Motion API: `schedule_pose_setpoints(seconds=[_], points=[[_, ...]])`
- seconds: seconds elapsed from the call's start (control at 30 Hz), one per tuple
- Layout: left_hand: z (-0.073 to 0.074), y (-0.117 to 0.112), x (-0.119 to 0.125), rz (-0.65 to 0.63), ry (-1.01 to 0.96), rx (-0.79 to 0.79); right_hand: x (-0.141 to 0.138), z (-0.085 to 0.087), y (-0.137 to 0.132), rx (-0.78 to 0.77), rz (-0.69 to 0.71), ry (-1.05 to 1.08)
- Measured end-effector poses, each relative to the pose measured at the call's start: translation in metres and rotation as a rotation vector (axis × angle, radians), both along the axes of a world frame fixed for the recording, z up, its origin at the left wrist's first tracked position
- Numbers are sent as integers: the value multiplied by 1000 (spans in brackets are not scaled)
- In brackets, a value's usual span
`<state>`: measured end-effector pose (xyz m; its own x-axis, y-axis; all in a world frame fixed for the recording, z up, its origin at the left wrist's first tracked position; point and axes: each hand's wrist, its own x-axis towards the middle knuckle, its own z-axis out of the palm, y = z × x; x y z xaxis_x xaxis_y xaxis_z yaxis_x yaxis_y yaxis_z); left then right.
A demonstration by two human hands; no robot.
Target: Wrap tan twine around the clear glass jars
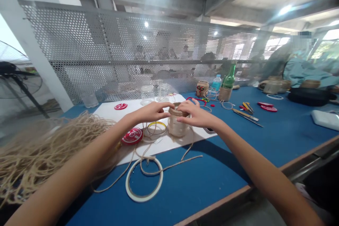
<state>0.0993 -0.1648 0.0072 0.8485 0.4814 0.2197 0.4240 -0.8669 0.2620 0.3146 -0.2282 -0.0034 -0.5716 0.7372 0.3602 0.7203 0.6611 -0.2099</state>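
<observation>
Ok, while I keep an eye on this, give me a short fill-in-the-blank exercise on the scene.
1. The glass jar between the left hand and the right hand stands on a sheet coloured ____.
2. The roll of white tape lies on a table coloured ____.
3. The tall bottle beside the small water bottle is coloured ____.
4. The big twine heap lies on the picture's ____ side.

Missing words: white; blue; green; left.
</observation>
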Motion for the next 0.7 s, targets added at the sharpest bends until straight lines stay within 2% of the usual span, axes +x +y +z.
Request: schedule_pose_setpoints(seconds=[0.1, 0.3, 0.4, 0.5, 0.7], points=[[1, -2, 1, -4, -2, 6, -3, -1, 0, 5, -6, 7], [3, -6, 3, -31, -8, 16, 9, 0, 11, -52, 152, 41], [1, -8, 6, -54, -44, -29, 14, -1, 17, -63, 180, 63], [-1, -9, 7, -71, -66, -87, 16, -1, 20, -61, 181, 61], [0, -9, 8, -86, -66, -124, 6, 3, 10, -14, 83, -33]])
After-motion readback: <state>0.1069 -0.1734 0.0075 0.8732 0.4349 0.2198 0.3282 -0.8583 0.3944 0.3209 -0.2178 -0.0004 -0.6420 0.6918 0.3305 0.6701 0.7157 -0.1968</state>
